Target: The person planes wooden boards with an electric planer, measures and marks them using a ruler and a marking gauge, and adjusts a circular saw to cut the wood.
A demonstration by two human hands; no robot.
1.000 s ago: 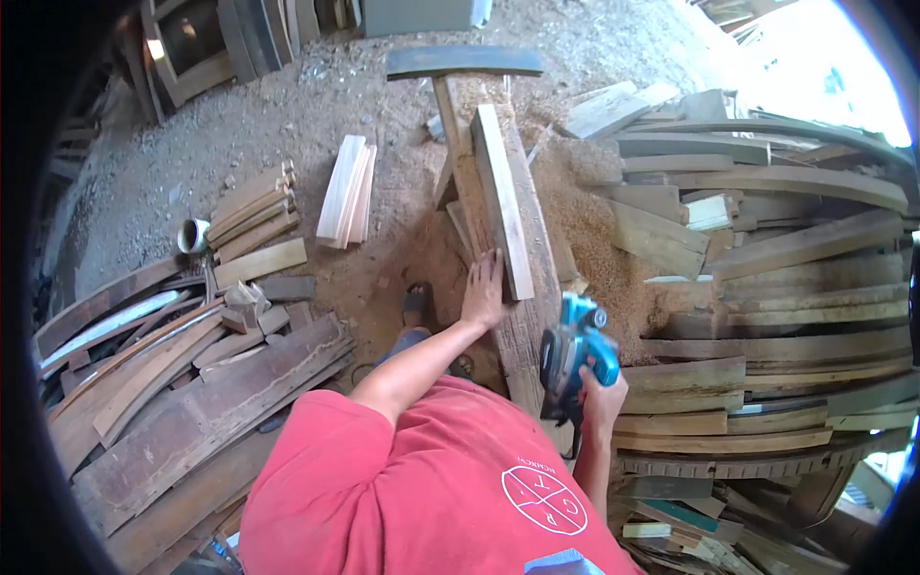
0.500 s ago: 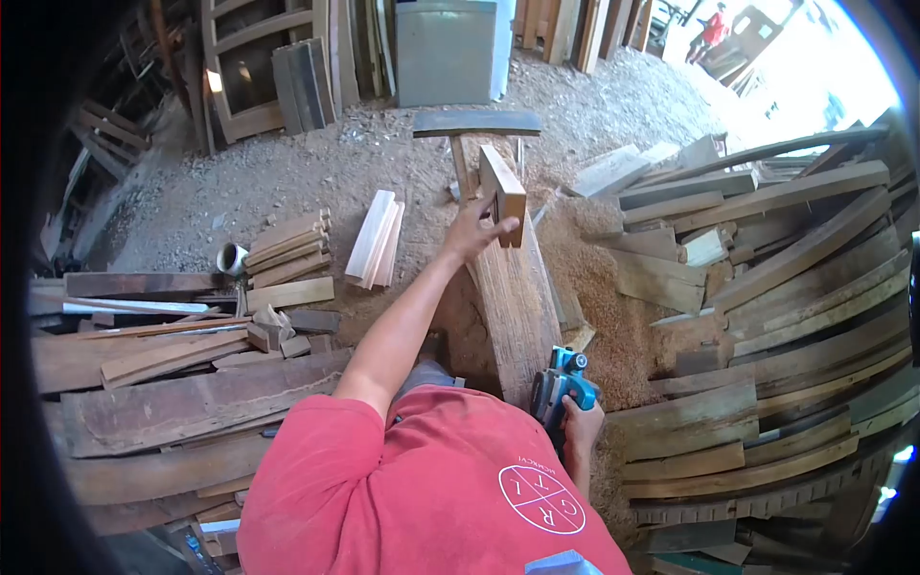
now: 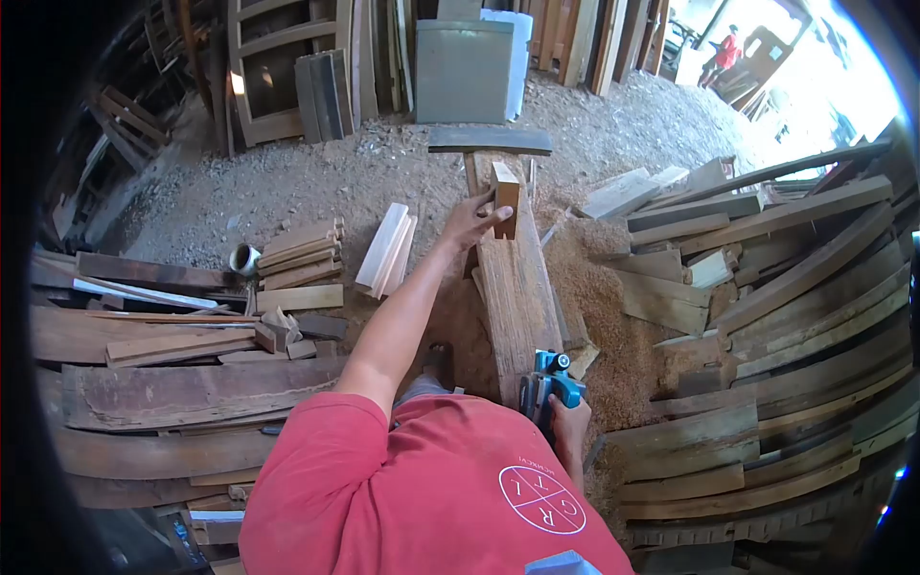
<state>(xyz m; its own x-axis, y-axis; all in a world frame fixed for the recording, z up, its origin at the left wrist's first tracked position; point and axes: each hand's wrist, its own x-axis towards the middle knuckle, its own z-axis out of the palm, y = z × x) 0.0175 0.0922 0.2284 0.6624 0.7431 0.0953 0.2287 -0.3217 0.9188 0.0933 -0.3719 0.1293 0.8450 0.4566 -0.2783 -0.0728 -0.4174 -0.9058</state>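
Observation:
My left hand (image 3: 471, 222) is stretched forward and closed around a short wooden board (image 3: 505, 203), which stands on its narrow edge. The board rests on, or just over, a long plank workbench (image 3: 513, 297) running away from me. Close to my body on the right, my right hand (image 3: 570, 426) grips the handle of a teal electric planer (image 3: 554, 388). The planer sits at the near end of the bench. Part of the right hand's fingers are hidden behind the tool's handle.
Stacked boards (image 3: 690, 431) lie along the right, with wood shavings (image 3: 604, 316) beside the bench. Pale planed strips (image 3: 386, 251) lie on the ground left of it. More planks (image 3: 192, 393) are heaped at left. A person in red (image 3: 726, 53) is far off, upper right.
The board in my left hand has turned more upright and in line with the bench. My right hand and the planer have shifted slightly left. The whole view has tilted a little.

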